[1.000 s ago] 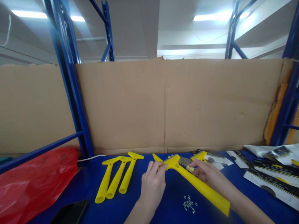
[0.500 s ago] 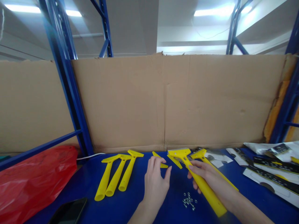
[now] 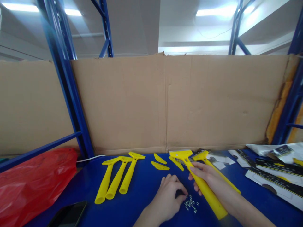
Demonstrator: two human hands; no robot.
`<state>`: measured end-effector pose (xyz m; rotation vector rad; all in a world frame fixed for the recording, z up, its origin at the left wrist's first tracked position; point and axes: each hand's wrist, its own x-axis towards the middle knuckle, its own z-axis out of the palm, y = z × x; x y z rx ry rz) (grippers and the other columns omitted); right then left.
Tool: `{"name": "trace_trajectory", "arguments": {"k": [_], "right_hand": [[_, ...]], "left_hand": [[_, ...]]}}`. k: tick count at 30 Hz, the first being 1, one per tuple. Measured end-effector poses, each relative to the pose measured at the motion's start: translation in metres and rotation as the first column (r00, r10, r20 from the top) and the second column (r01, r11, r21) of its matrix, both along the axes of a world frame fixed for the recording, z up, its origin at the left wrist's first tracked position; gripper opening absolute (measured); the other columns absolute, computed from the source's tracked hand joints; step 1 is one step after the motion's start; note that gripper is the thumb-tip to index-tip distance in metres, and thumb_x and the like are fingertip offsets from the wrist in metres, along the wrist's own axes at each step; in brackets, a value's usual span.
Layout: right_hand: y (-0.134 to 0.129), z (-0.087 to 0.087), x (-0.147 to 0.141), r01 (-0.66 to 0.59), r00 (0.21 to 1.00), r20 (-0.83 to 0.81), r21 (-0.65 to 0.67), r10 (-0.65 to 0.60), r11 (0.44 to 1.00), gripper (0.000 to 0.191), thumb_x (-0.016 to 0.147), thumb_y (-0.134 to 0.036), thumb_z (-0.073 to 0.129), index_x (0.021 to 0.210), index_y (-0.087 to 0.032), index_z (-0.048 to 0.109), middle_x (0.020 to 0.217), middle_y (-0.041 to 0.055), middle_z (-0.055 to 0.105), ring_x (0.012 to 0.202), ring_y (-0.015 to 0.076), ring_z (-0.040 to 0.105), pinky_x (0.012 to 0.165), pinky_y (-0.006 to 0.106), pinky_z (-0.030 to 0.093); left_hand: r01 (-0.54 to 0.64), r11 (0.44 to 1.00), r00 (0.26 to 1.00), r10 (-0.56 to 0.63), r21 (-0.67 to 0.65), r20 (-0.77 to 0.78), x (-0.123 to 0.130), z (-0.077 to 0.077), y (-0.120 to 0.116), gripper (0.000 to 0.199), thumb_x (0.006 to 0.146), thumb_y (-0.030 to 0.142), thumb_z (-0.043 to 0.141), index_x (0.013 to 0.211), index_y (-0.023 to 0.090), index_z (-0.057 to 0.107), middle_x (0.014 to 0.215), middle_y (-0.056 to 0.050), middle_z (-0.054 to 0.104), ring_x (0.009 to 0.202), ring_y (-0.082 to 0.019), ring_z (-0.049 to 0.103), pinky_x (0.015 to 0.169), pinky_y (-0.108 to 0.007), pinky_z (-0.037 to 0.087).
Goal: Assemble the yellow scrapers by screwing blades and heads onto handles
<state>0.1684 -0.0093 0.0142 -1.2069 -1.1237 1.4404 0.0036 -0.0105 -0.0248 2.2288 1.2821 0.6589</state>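
My right hand (image 3: 211, 178) is wrapped round the handle of a yellow scraper (image 3: 211, 200), its wide head pointing away from me. My left hand (image 3: 167, 197) is low over the table, thumb and forefinger curled together at the edge of a small pile of screws and nuts (image 3: 191, 203). Whether a piece is between those fingertips is too small to see. Beyond it lie flat yellow head plates (image 3: 160, 165), with another yellow plate (image 3: 176, 163) beside the held scraper's head. A second yellow scraper (image 3: 222, 175) lies partly hidden behind my right hand.
Three yellow scraper handles (image 3: 126, 176) lie in a row on the left of the blue table (image 3: 134, 205). A phone (image 3: 68, 214) and a red plastic bag (image 3: 38, 186) are at the far left. Printed packages (image 3: 274, 186) lie right. A cardboard wall (image 3: 123, 104) stands behind.
My left hand has moved from the loose yellow plates toward me and right, to the screws and nuts, its fingers now drawn together. My right hand keeps the scraper almost still.
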Motion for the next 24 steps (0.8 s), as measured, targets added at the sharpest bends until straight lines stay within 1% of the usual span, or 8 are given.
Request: {"name": "trace_trajectory", "arguments": {"k": [4, 8, 11, 14, 16, 18, 20, 24], "right_hand": [[0.000, 0.000, 0.000, -0.002, 1.000, 0.003, -0.016, 0.002, 1.000, 0.027, 0.083, -0.030, 0.058, 0.106, -0.018, 0.050, 0.068, -0.0016, 0.062, 0.044, 0.0100, 0.055, 0.040, 0.021, 0.042], [-0.002, 0.000, -0.002, 0.013, 1.000, 0.024, 0.023, -0.013, 1.000, 0.027, 0.083, -0.032, 0.057, 0.106, -0.018, 0.051, 0.068, -0.0019, 0.061, 0.044, 0.0095, 0.054, 0.040, 0.021, 0.042], [-0.003, 0.000, -0.003, 0.013, 0.998, 0.061, 0.043, -0.016, 0.999, 0.029, 0.083, -0.033, 0.057, 0.108, -0.018, 0.051, 0.069, -0.0018, 0.061, 0.044, 0.0090, 0.054, 0.040, 0.020, 0.042], [-0.001, -0.003, -0.003, -0.004, 0.994, 0.113, 0.067, -0.004, 0.998, 0.033, 0.084, -0.035, 0.054, 0.111, -0.018, 0.052, 0.070, -0.0017, 0.060, 0.044, 0.0090, 0.055, 0.040, 0.020, 0.042], [0.002, -0.008, -0.003, -0.013, 0.980, 0.200, 0.103, -0.008, 0.995, 0.034, 0.084, -0.035, 0.053, 0.113, -0.018, 0.052, 0.069, -0.0025, 0.059, 0.043, 0.0092, 0.054, 0.039, 0.020, 0.042], [0.004, -0.014, -0.004, -0.031, 0.941, 0.338, 0.177, -0.031, 0.984, 0.034, 0.083, -0.033, 0.052, 0.114, -0.019, 0.053, 0.068, -0.0031, 0.059, 0.042, 0.0097, 0.054, 0.038, 0.020, 0.041], [0.005, -0.019, -0.004, -0.087, 0.874, 0.482, 0.276, -0.059, 0.957, 0.035, 0.082, -0.033, 0.052, 0.114, -0.019, 0.055, 0.069, -0.0020, 0.061, 0.044, 0.0111, 0.054, 0.040, 0.022, 0.042], [0.000, -0.021, -0.007, -0.211, 0.735, 0.665, 0.410, -0.133, 0.887, 0.039, 0.084, -0.035, 0.049, 0.118, -0.020, 0.059, 0.080, 0.0046, 0.069, 0.060, 0.0185, 0.063, 0.056, 0.029, 0.049]], "left_hand": [[0.006, 1.000, 0.999, -0.005, -0.024, 0.038, -0.002, 0.000, 0.002, 0.015, 0.072, 0.011, 0.063, 0.075, 0.025, 0.069, 0.097, -0.002, 0.062, 0.101, -0.026, 0.053, 0.101, -0.055, 0.028], [-0.005, 1.000, 0.995, 0.007, -0.017, 0.100, -0.005, -0.003, 0.004, 0.015, 0.067, 0.010, 0.064, 0.070, 0.024, 0.068, 0.088, -0.001, 0.062, 0.091, -0.023, 0.055, 0.097, -0.049, 0.034], [-0.015, 1.000, 0.984, 0.016, -0.005, 0.180, -0.006, -0.005, 0.008, 0.011, 0.067, 0.012, 0.066, 0.068, 0.023, 0.068, 0.083, -0.001, 0.062, 0.085, -0.021, 0.056, 0.089, -0.040, 0.040], [-0.084, 0.996, 0.948, 0.075, 0.015, 0.309, -0.009, -0.004, 0.014, 0.006, 0.069, 0.015, 0.067, 0.067, 0.021, 0.067, 0.080, -0.001, 0.062, 0.081, -0.019, 0.057, 0.077, -0.033, 0.043], [-0.161, 0.985, 0.906, 0.124, 0.058, 0.406, -0.012, -0.001, 0.019, 0.005, 0.071, 0.016, 0.067, 0.068, 0.020, 0.067, 0.079, -0.001, 0.063, 0.079, -0.018, 0.058, 0.075, -0.031, 0.043], [-0.240, 0.965, 0.859, 0.161, 0.104, 0.485, -0.015, 0.002, 0.023, 0.006, 0.072, 0.018, 0.067, 0.067, 0.020, 0.067, 0.078, -0.002, 0.064, 0.078, -0.018, 0.058, 0.074, -0.031, 0.043], [-0.312, 0.939, 0.817, 0.188, 0.143, 0.545, -0.019, 0.006, 0.026, 0.005, 0.072, 0.019, 0.068, 0.068, 0.021, 0.068, 0.077, -0.002, 0.065, 0.078, -0.018, 0.058, 0.073, -0.031, 0.043], [-0.390, 0.900, 0.760, 0.196, 0.194, 0.619, -0.024, 0.011, 0.028, 0.006, 0.074, 0.021, 0.067, 0.069, 0.022, 0.070, 0.081, -0.003, 0.063, 0.080, -0.019, 0.058, 0.072, -0.032, 0.045]]}}
